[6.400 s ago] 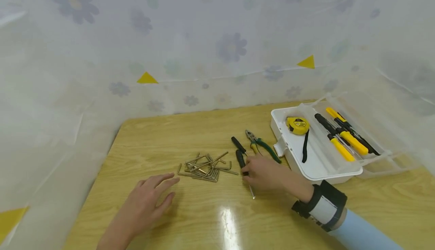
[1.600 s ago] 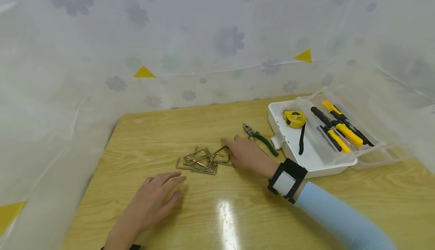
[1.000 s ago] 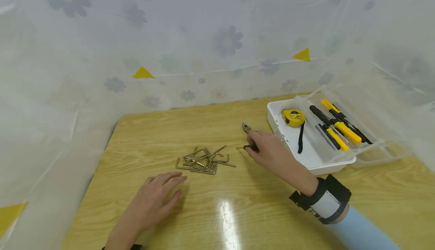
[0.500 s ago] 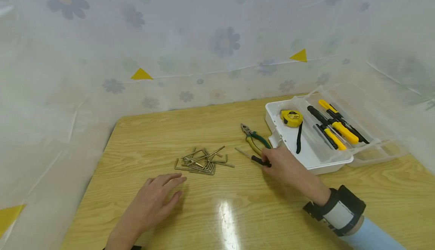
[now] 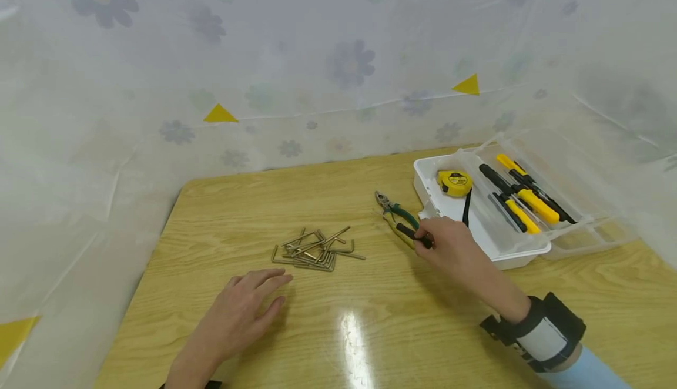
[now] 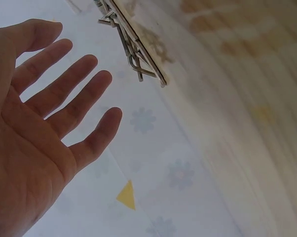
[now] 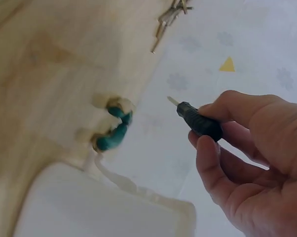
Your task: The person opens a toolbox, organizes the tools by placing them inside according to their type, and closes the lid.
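My right hand [image 5: 449, 247] pinches a small screwdriver by its black handle [image 5: 406, 233], held above the pliers. In the right wrist view, thumb and fingers close round the screwdriver's handle [image 7: 200, 122], and its short metal shaft points away from the palm. Pliers [image 5: 404, 215] with green and yellow grips lie on the table beside the white toolbox [image 5: 431, 201], partly hidden behind the screwdriver. My left hand [image 5: 235, 315] stays near a pile of L-shaped hex keys [image 5: 312, 254], touching none. In the left wrist view its fingers are spread and loosely bent.
The toolbox stands open at the right, its clear lid [image 5: 582, 183] folded back. A yellow tape measure [image 5: 455, 183] lies in its white tray. Yellow-handled and black tools [image 5: 536, 204] lie in the part beyond. A flower-patterned sheet [image 5: 296, 66] hangs behind the wooden table [image 5: 254, 201].
Two screwdrivers lay by the pliers; one black-handled tool now lies beside the yellow handle in the box. My right hand picked up the other screwdriver and moved right. My left hand barely moved.
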### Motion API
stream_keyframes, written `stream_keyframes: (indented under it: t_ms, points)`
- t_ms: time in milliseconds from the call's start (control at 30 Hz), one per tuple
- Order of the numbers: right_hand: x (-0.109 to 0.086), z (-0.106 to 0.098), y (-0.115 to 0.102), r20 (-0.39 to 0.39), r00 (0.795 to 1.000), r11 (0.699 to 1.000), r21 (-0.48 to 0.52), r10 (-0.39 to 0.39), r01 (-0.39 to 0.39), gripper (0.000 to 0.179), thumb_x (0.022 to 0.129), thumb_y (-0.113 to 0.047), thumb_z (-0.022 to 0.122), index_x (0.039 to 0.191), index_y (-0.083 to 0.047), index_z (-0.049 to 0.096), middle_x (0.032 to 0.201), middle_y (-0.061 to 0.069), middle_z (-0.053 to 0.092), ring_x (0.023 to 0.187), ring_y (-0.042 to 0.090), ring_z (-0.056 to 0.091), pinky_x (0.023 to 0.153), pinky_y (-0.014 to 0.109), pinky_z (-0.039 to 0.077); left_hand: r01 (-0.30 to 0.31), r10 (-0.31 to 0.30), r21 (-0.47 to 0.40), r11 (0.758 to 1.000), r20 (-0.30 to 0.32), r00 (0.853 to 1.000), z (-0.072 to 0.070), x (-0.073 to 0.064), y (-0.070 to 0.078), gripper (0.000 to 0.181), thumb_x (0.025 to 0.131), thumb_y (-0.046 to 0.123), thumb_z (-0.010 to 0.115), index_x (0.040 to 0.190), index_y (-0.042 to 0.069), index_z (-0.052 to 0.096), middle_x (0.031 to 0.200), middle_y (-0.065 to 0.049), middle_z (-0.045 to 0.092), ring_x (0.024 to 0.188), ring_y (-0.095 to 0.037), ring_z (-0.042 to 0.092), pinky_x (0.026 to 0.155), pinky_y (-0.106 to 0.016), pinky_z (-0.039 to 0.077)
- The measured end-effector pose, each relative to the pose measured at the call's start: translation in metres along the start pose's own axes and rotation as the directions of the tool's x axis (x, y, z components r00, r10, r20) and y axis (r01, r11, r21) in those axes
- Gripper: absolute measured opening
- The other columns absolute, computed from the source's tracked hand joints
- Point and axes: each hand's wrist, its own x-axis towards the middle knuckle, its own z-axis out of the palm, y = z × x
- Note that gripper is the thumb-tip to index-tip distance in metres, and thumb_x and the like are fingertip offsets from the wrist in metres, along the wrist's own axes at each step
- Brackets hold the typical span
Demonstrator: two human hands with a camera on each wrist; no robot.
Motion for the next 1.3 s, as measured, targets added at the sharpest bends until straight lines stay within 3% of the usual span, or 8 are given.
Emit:
stream_keyframes:
  t_ms: [233, 400, 533, 700, 800, 1000, 1300]
  points:
    - [-0.003, -0.027, 0.015, -0.220, 0.975, 0.998, -0.055, -0.012, 0.000, 0.018, 0.077, 0.002, 0.081, 0.078, -0.010, 0.068, 0.069, 0.000, 0.066, 0.060, 0.009, 0.055, 0.053, 0.024, 0.043, -0.068, 0.068, 0.007, 0.998, 0.012, 0.998, 0.007, 0.009, 0.010, 0.038, 0.089, 0.024, 0.079, 0.126, 0.022, 0.071, 0.129, 0.001, 0.071, 0.116, -0.019, 0.067, 0.088, -0.046, 0.057]
    - [-0.008, -0.049, 0.036, -0.312, 0.946, 0.991, -0.074, 0.086, -0.115, 0.013, 0.078, 0.001, 0.079, 0.079, -0.008, 0.070, 0.068, 0.004, 0.069, 0.057, 0.013, 0.056, 0.053, 0.022, 0.040, -0.129, 0.129, -0.019, 0.992, 0.012, 0.992, 0.014, 0.017, 0.016, 0.037, 0.089, 0.024, 0.079, 0.125, 0.021, 0.072, 0.127, 0.000, 0.071, 0.115, -0.020, 0.068, 0.087, -0.045, 0.057]
    - [-0.015, -0.062, 0.055, -0.376, 0.914, 0.976, -0.089, 0.150, -0.197, 0.010, 0.077, 0.000, 0.079, 0.077, -0.007, 0.071, 0.065, 0.008, 0.070, 0.052, 0.006, 0.053, 0.051, 0.016, 0.035, -0.148, 0.149, -0.032, 0.989, 0.044, 0.988, 0.017, 0.023, 0.021, 0.037, 0.090, 0.024, 0.077, 0.126, 0.021, 0.071, 0.128, 0.000, 0.071, 0.115, -0.020, 0.067, 0.088, -0.045, 0.057]
    - [-0.025, -0.074, 0.074, -0.382, 0.893, 0.958, -0.059, 0.237, -0.280, 0.008, 0.079, -0.003, 0.079, 0.078, -0.003, 0.071, 0.065, 0.015, 0.070, 0.055, -0.020, 0.038, 0.052, 0.012, 0.031, -0.149, 0.152, -0.038, 0.988, 0.109, 0.982, 0.019, 0.026, 0.029, 0.036, 0.093, 0.027, 0.074, 0.129, 0.023, 0.070, 0.132, 0.001, 0.070, 0.119, -0.019, 0.066, 0.093, -0.045, 0.056]
    - [-0.031, -0.078, 0.083, -0.368, 0.883, 0.944, -0.037, 0.292, -0.328, 0.009, 0.081, -0.005, 0.079, 0.080, -0.001, 0.071, 0.068, 0.018, 0.072, 0.058, -0.027, 0.033, 0.054, 0.011, 0.030, -0.150, 0.154, -0.039, 0.988, 0.130, 0.979, 0.020, 0.028, 0.033, 0.036, 0.094, 0.030, 0.072, 0.130, 0.025, 0.069, 0.134, 0.002, 0.069, 0.121, -0.018, 0.066, 0.095, -0.045, 0.056]
    - [-0.034, -0.078, 0.092, -0.325, 0.883, 0.929, -0.034, 0.339, -0.369, 0.010, 0.084, -0.008, 0.078, 0.081, -0.001, 0.071, 0.070, 0.018, 0.072, 0.056, -0.023, 0.034, 0.055, 0.013, 0.030, -0.167, 0.169, -0.029, 0.986, 0.116, 0.979, 0.020, 0.030, 0.033, 0.038, 0.092, 0.030, 0.074, 0.129, 0.024, 0.069, 0.133, 0.001, 0.069, 0.119, -0.018, 0.067, 0.095, -0.045, 0.056]
    - [-0.029, -0.073, 0.100, -0.315, 0.885, 0.926, -0.043, 0.343, -0.374, 0.007, 0.085, -0.008, 0.076, 0.083, -0.002, 0.072, 0.067, 0.014, 0.070, 0.054, -0.016, 0.036, 0.057, 0.020, 0.030, -0.169, 0.173, -0.041, 0.985, 0.118, 0.978, 0.018, 0.032, 0.034, 0.037, 0.094, 0.029, 0.073, 0.130, 0.023, 0.069, 0.135, 0.001, 0.068, 0.119, -0.019, 0.066, 0.094, -0.045, 0.056]
